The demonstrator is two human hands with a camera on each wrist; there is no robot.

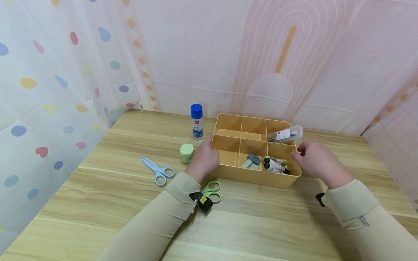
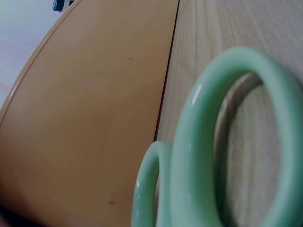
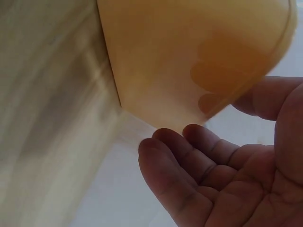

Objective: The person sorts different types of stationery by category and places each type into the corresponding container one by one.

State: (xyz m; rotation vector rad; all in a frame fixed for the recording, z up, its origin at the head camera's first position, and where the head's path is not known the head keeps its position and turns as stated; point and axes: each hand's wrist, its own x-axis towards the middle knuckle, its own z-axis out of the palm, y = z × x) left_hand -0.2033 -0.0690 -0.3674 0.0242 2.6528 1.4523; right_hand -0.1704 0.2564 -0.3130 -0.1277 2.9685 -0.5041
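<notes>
L hand (image 1: 205, 158) rests loosely against tray (image 1: 258, 176) left wall, R hand (image 1: 314, 159) relaxed, unclenched at right wall; L fingertips hidden, bare table in front.

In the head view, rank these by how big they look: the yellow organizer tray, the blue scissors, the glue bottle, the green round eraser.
1. yellow organizer tray, clearly largest.
2. blue scissors and glue bottle look about alike; the bottle stands farther back, so I leave them unranked.
3. green round eraser, smallest.
</notes>
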